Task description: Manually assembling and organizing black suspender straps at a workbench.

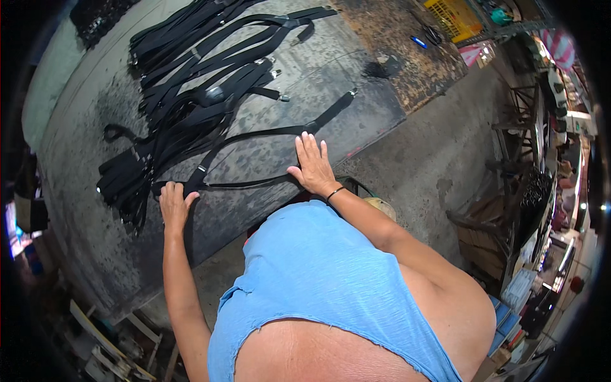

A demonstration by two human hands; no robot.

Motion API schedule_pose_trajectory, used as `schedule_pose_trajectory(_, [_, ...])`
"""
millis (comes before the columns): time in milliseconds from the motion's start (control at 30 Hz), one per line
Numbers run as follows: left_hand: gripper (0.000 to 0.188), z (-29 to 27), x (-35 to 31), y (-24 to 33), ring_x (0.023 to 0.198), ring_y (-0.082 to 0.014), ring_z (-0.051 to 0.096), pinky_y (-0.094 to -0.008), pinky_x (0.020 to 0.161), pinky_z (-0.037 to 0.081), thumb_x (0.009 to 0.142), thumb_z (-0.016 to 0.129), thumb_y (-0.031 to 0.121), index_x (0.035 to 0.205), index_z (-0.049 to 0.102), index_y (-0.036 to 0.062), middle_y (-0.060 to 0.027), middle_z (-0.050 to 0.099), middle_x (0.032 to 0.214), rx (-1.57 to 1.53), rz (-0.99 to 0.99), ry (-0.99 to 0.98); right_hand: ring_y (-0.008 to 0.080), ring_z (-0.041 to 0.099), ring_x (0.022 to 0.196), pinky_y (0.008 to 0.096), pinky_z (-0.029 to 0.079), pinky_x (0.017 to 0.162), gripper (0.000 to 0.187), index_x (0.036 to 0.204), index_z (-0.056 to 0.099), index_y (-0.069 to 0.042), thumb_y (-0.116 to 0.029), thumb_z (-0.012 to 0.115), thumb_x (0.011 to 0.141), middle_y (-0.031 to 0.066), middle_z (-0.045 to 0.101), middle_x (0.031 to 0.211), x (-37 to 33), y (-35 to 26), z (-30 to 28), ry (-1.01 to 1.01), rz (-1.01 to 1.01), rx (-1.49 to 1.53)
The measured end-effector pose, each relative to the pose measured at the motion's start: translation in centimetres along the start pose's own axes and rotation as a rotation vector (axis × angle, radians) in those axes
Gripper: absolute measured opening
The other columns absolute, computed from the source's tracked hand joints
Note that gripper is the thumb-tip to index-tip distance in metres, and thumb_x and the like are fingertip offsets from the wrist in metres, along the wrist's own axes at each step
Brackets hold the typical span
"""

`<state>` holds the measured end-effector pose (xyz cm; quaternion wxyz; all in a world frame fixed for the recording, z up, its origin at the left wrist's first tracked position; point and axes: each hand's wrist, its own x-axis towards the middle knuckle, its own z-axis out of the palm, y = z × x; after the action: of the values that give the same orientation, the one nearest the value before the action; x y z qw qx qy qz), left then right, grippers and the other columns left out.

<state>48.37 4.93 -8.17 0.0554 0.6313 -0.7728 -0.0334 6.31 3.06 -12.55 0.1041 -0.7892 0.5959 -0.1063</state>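
Observation:
A pair of black suspenders (pixel 258 135) lies spread across the grey worktable, its strap end with a metal clip pointing to the far right. My right hand (pixel 313 167) lies flat on its straps near the table's front edge, fingers stretched and thumb out. To the left, my left hand (pixel 174 205) rests with its fingertips on the black strap by a metal slider (pixel 202 169), thumb held apart. Just beyond my left hand is a heap of bundled black suspenders (pixel 184 108), with clips and sliders showing among the straps.
The grey worktable (pixel 114 254) ends close to my body. A brown, worn board (pixel 407 57) adjoins it at the far right, with a blue pen (pixel 419 42) and a yellow basket (pixel 453 20). Wooden frames (pixel 493 223) stand on the concrete floor at right.

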Motion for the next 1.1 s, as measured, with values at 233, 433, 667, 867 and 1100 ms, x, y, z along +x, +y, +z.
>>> schedule_pose_trajectory(233, [0.035, 0.4, 0.6, 0.4, 0.09, -0.0388, 0.056, -0.0483, 0.074, 0.046, 0.077, 0.079, 0.021, 0.091, 0.053, 0.0032, -0.0149, 0.052, 0.093, -0.193, -0.016, -0.171, 0.0368, 0.016, 0.149, 0.0657, 0.014, 0.114, 0.072, 0.154, 0.027, -0.013, -0.051, 0.048, 0.096, 0.0136, 0.021, 0.162, -3.2, 15.4, -6.2, -0.211, 0.413, -0.172])
schedule_pose_trajectory(433, [0.03, -0.6, 2.0, 1.6, 0.093, -0.0376, 0.056, -0.0461, 0.076, 0.047, 0.073, 0.077, 0.008, 0.093, 0.054, 0.005, -0.0133, 0.055, 0.1, -0.188, 0.113, 0.039, 0.0383, 0.029, 0.143, 0.0551, 0.026, 0.114, 0.06, 0.147, 0.042, -0.013, -0.027, 0.064, 0.092, 0.0155, 0.029, 0.157, 0.4, 15.0, -7.1, 0.036, 0.327, -0.116])
schedule_pose_trajectory(667, [0.05, 0.0, 4.5, 3.5, 0.111, -0.0375, 0.057, -0.0449, 0.092, 0.049, 0.081, 0.071, 0.006, 0.128, 0.052, 0.0094, -0.0137, 0.051, 0.139, -0.238, 0.034, -0.01, 0.0371, 0.048, 0.127, 0.0464, 0.042, 0.102, 0.062, 0.14, 0.049, -0.018, 0.001, 0.059, 0.081, 0.0115, 0.036, 0.154, 10.3, 12.7, -5.6, 0.069, -0.22, -0.032])
schedule_pose_trajectory(867, [0.044, 0.7, 3.9, 3.7, 0.117, -0.0379, 0.056, -0.044, 0.094, 0.048, 0.086, 0.069, 0.014, 0.129, 0.058, 0.0127, -0.0147, 0.054, 0.134, -0.239, -0.047, -0.185, 0.039, 0.037, 0.137, 0.0536, 0.035, 0.106, 0.059, 0.144, 0.044, -0.015, -0.02, 0.061, 0.088, 0.0168, 0.034, 0.155, 13.3, 10.8, -5.1, 0.126, -0.103, -0.173])
schedule_pose_trajectory(1100, [0.029, 0.8, 1.6, 3.4, 0.114, -0.038, 0.057, -0.0433, 0.094, 0.048, 0.09, 0.066, 0.009, 0.119, 0.063, 0.0076, -0.0146, 0.056, 0.131, -0.149, -0.109, -0.083, 0.0375, 0.028, 0.142, 0.0626, 0.022, 0.112, 0.07, 0.147, 0.038, -0.009, -0.045, 0.059, 0.091, 0.015, 0.033, 0.155, 4.2, 12.1, -4.4, -0.012, 0.296, -0.172])
